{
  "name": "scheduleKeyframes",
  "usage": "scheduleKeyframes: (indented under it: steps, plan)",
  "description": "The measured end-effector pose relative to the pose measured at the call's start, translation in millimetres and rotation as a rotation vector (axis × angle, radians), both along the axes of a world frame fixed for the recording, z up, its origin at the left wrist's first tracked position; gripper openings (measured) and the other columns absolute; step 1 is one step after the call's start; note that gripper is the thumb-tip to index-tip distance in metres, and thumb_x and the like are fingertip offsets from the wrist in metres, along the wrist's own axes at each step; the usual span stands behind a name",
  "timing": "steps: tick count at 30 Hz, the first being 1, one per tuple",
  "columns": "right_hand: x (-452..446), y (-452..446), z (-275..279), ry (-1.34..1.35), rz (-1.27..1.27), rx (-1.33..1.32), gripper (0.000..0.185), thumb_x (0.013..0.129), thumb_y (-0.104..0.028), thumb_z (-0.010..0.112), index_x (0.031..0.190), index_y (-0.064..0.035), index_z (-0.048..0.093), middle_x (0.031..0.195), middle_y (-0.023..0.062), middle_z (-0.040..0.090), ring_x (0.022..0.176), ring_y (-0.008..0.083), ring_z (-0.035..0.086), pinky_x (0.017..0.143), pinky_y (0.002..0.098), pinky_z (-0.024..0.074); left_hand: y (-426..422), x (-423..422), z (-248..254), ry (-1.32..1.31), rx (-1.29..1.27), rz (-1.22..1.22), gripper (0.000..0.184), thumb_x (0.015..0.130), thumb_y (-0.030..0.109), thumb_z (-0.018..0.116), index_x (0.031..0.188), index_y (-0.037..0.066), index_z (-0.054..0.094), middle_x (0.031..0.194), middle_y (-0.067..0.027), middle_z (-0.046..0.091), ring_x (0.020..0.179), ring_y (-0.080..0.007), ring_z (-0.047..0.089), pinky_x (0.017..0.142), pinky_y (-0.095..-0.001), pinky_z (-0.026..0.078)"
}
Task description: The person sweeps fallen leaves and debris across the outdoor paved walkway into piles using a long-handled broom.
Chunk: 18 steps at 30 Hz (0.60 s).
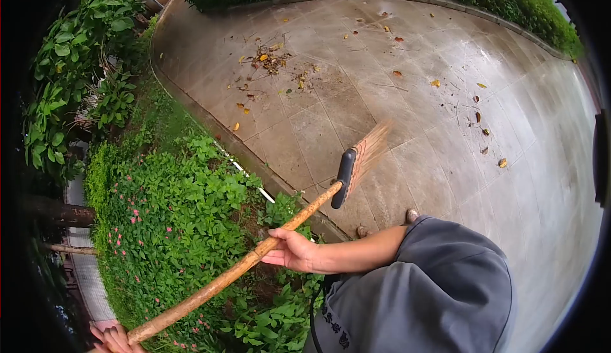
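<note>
A broom with a long wooden handle runs diagonally from the lower left up to the middle of the view. Its black head carries light bristles that point to the upper right over the paving, blurred at their tips. My right hand is on the handle partway along, thumb on top and fingers beneath. Near the handle's far end, at the bottom left edge, my left hand holds it, partly cut off by the frame.
Wet paving bears a pile of leaves and twigs and scattered leaves. A kerb borders the flowering plants at left. Hedges line the far edge. A shoe tip shows beside my sleeve.
</note>
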State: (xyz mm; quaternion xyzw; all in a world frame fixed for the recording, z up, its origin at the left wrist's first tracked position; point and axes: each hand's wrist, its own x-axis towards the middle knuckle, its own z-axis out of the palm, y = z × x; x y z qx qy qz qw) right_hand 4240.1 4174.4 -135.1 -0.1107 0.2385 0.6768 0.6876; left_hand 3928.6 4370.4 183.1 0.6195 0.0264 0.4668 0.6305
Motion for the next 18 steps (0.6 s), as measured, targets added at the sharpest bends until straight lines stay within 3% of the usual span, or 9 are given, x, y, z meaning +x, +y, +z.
scheduleKeyframes:
  steps: [1, 2, 4, 6, 10, 12, 13, 16, 18]
  plan:
    - [-4.6, -4.7, -7.0, 0.02, 0.07, -0.099, 0.027, 0.09, -0.022, 0.053, 0.104, 0.0004, 0.048, 0.102, 0.0179, 0.06, 0.094, 0.0294, 0.063, 0.083, 0.0392, 0.0544, 6.1, 22.6, 2.9, 0.115, -0.011, -0.176, 0.041, 0.099, 0.024, 0.035, 0.124, -0.008, 0.043, 0.051, 0.0017, 0.03, 0.036, -0.0074, 0.022, 0.051, -0.0219, 0.03]
    - [-9.1, -6.6, -18.4, 0.041, 0.139, -0.2, 0.028, 0.09, -0.022, 0.052, 0.106, 0.0003, 0.047, 0.103, 0.0178, 0.06, 0.095, 0.0296, 0.062, 0.083, 0.0393, 0.0545, 12.4, 43.9, -7.6, 0.137, -0.05, -0.098, 0.038, 0.099, 0.022, 0.035, 0.121, -0.006, 0.045, 0.049, 0.002, 0.03, 0.035, -0.0071, 0.022, 0.048, -0.0206, 0.028]
    - [-22.4, -0.7, -62.1, 0.084, 0.256, -0.363, 0.022, 0.087, -0.018, 0.049, 0.103, -0.0021, 0.048, 0.102, 0.0138, 0.059, 0.092, 0.0283, 0.063, 0.079, 0.0405, 0.0562, -5.5, 109.5, -30.1, 0.208, -0.139, -0.067, 0.021, 0.098, 0.019, 0.033, 0.101, 0.002, 0.045, 0.045, 0.0035, 0.031, 0.035, -0.0059, 0.026, 0.047, -0.0213, 0.031]
    - [-28.4, 0.8, -95.1, 0.057, 0.307, -0.344, 0.022, 0.084, -0.017, 0.049, 0.101, -0.0031, 0.05, 0.101, 0.0129, 0.059, 0.089, 0.0263, 0.063, 0.078, 0.0407, 0.0557, -38.5, 145.9, -41.7, 0.278, -0.036, -0.037, 0.016, 0.097, 0.021, 0.036, 0.096, 0.005, 0.04, 0.043, 0.0041, 0.033, 0.033, -0.0058, 0.027, 0.046, -0.0212, 0.03]
    - [-17.0, 33.5, -107.2, -0.132, 0.313, -0.212, 0.023, 0.077, -0.02, 0.053, 0.095, -0.0045, 0.052, 0.088, 0.009, 0.062, 0.08, 0.0232, 0.064, 0.073, 0.0386, 0.056, -108.7, 125.7, -28.9, 0.282, 0.14, 0.045, 0.01, 0.092, 0.017, 0.042, 0.089, 0.009, 0.037, 0.042, 0.0052, 0.032, 0.034, -0.0054, 0.028, 0.049, -0.0231, 0.032]
    - [0.4, 56.8, -115.4, -0.165, 0.252, -0.08, 0.019, 0.077, -0.019, 0.053, 0.091, -0.0059, 0.052, 0.081, 0.0072, 0.063, 0.075, 0.0224, 0.065, 0.071, 0.0385, 0.0562, -149.9, 128.2, -36.6, 0.277, 0.278, 0.017, 0.012, 0.092, 0.018, 0.044, 0.087, 0.009, 0.038, 0.044, 0.0041, 0.034, 0.037, -0.0065, 0.031, 0.055, -0.0227, 0.035]
    - [12.8, 68.9, -121.3, -0.21, 0.181, -0.048, 0.017, 0.077, -0.018, 0.054, 0.089, -0.0064, 0.051, 0.078, 0.0063, 0.062, 0.074, 0.0216, 0.065, 0.069, 0.0379, 0.0561, -166.6, 133.5, -47.3, 0.203, 0.274, -0.021, 0.025, 0.09, 0.024, 0.044, 0.096, 0.001, 0.051, 0.046, -0.0025, 0.042, 0.041, -0.0137, 0.037, 0.052, -0.0332, 0.036]
    - [50.0, 89.0, -118.6, -0.344, -0.007, -0.073, 0.015, 0.077, -0.018, 0.056, 0.085, -0.0072, 0.05, 0.074, 0.0046, 0.061, 0.068, 0.018, 0.064, 0.061, 0.0352, 0.0548, -186.1, 141.0, -81.1, 0.213, 0.512, 0.002, 0.026, 0.09, 0.02, 0.049, 0.101, -0.003, 0.053, 0.051, -0.0061, 0.052, 0.05, -0.0191, 0.054, 0.064, -0.0402, 0.046]
    - [78.7, 90.3, -102.4, -0.486, -0.025, -0.077, 0.017, 0.08, -0.02, 0.058, 0.086, -0.0062, 0.05, 0.069, 0.004, 0.059, 0.057, 0.0138, 0.059, 0.053, 0.0291, 0.0526, -191.6, 146.5, -87.5, 0.239, 0.686, 0.001, 0.029, 0.09, 0.02, 0.047, 0.105, -0.004, 0.052, 0.05, -0.0059, 0.051, 0.047, -0.0201, 0.052, 0.064, -0.0405, 0.046]
